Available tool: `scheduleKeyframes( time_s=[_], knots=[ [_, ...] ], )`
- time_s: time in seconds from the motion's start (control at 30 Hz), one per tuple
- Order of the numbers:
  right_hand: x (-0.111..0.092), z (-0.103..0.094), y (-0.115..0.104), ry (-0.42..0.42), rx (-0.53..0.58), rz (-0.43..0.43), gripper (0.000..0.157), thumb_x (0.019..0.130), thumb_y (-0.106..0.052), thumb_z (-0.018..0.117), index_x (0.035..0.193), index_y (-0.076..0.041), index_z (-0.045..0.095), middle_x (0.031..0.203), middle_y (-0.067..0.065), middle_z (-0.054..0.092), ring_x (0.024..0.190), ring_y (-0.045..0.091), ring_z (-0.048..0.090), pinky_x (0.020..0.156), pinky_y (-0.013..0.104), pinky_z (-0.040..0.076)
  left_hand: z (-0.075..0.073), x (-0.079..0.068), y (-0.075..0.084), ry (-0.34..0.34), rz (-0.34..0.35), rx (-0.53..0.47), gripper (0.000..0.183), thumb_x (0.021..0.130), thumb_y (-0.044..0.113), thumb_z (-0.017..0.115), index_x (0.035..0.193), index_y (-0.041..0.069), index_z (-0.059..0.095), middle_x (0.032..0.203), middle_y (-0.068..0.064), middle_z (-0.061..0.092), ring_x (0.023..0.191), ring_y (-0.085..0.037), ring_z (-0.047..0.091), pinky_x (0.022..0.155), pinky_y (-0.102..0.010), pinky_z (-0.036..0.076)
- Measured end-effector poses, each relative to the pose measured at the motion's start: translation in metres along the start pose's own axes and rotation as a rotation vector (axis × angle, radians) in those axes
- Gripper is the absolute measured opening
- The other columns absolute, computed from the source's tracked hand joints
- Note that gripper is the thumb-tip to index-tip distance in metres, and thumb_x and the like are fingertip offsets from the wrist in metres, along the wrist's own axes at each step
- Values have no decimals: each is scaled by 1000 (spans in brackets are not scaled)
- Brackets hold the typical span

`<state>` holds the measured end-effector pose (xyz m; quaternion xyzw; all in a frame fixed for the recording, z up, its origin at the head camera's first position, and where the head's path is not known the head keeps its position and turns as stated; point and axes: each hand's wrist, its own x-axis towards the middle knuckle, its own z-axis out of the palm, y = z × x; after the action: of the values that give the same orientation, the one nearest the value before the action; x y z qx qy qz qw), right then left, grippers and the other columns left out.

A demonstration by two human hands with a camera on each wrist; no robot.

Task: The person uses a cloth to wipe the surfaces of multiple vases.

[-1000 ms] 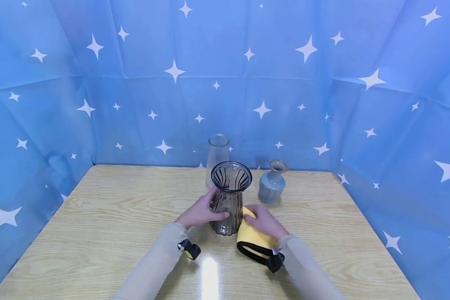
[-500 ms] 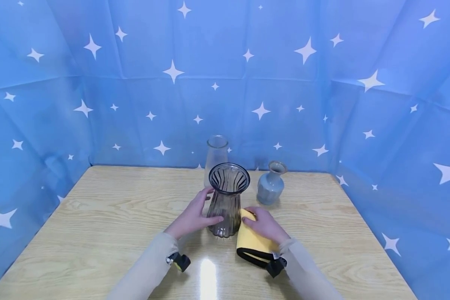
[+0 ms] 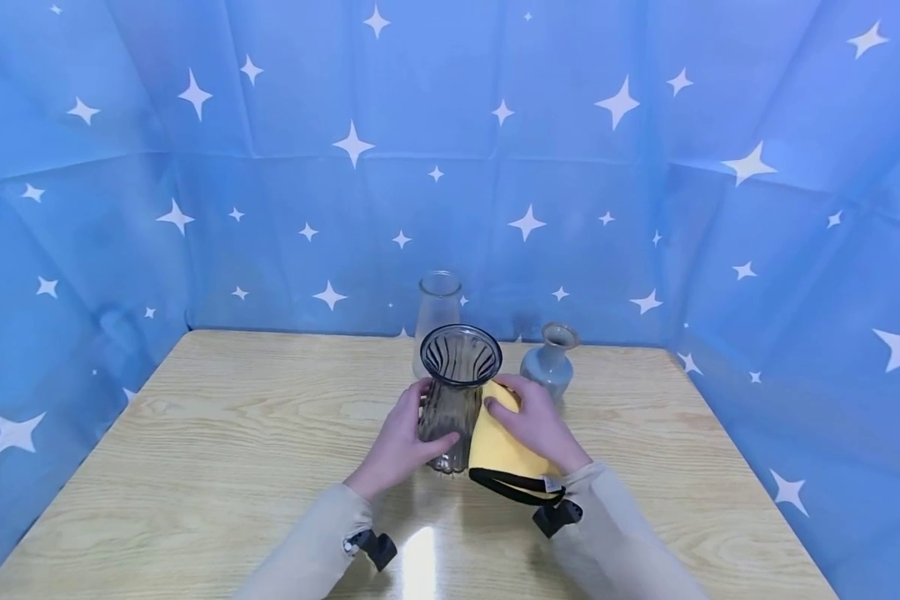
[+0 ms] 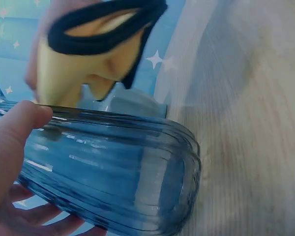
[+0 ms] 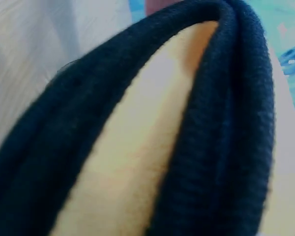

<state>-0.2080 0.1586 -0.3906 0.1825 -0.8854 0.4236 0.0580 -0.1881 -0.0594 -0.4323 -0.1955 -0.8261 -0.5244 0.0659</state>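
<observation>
A smoky grey ribbed glass vase point(image 3: 450, 412) with a flared dark rim stands upright in the middle of the head view. My left hand point(image 3: 397, 442) holds its left side, thumb across the front and fingers behind the glass, as the left wrist view of the vase point(image 4: 118, 162) shows. On the other side, my right hand point(image 3: 538, 423) grips a folded yellow cloth point(image 3: 504, 446) with black edging, held against the vase's upper right side. The cloth point(image 5: 132, 147) fills most of the right wrist view and hides the right fingers there.
Behind the grey vase stands a tall clear glass vase point(image 3: 435, 314). A small blue-grey vase point(image 3: 547, 367) is just beyond my right hand, partly covered by it. The wooden table point(image 3: 232, 433) ends at a blue star-patterned curtain point(image 3: 285, 192) behind and at both sides.
My right hand has moved up along the vase with the cloth, now overlapping the blue-grey vase in view. The left hand's hold shifted slightly away, then back against the glass.
</observation>
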Motion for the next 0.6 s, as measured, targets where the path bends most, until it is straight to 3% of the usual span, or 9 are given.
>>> scheduleKeyframes(
  time_s=[0.1, 0.2, 0.27, 0.43, 0.53, 0.6],
  knots=[
    [1, -5, -10, 35, 58, -26, 15, 92, -10, 64, 104, -1, 65, 85, 8, 60, 66, 18, 55, 58, 30, 50, 1, 5, -2, 4, 26, 21, 83, 77, 22, 82, 143, 2, 35, 135, -15, 48, 121, -30, 49, 101, -48, 41],
    [1, -11, -21, 50, 121, 1, 14, 93, -10, 62, 105, -3, 65, 78, 8, 56, 60, 18, 53, 52, 28, 48, -1, 10, -4, -20, 49, 3, 80, 77, 20, 82, 141, 3, 37, 133, -13, 51, 119, -27, 51, 99, -45, 44],
    [-1, -15, -32, 58, 161, 47, 22, 94, -10, 61, 115, -2, 64, 84, 9, 59, 63, 19, 54, 54, 28, 49, -3, 12, -5, -50, 44, -16, 77, 77, 19, 82, 139, 6, 38, 131, -11, 52, 116, -25, 52, 96, -42, 46],
    [-1, -17, -33, 101, 305, 116, 36, 97, -13, 59, 131, -2, 57, 103, 16, 63, 76, 20, 60, 66, 29, 54, -11, 19, -10, -130, 28, -99, 71, 77, 16, 82, 135, 10, 42, 129, -10, 52, 117, -27, 52, 96, -45, 47],
    [1, -15, -24, 127, 396, 127, 38, 98, -15, 58, 135, -6, 55, 107, 17, 62, 80, 21, 62, 69, 29, 55, -14, 23, -14, -164, 36, -124, 70, 77, 18, 82, 134, 12, 43, 132, -12, 51, 121, -32, 50, 99, -48, 44],
    [2, -13, -22, 142, 395, 104, 39, 97, -14, 58, 135, -7, 55, 108, 16, 63, 79, 20, 62, 69, 28, 55, -17, 25, -16, -185, 34, -141, 72, 77, 17, 83, 136, 12, 42, 133, -14, 50, 122, -35, 50, 99, -48, 44]
  ],
)
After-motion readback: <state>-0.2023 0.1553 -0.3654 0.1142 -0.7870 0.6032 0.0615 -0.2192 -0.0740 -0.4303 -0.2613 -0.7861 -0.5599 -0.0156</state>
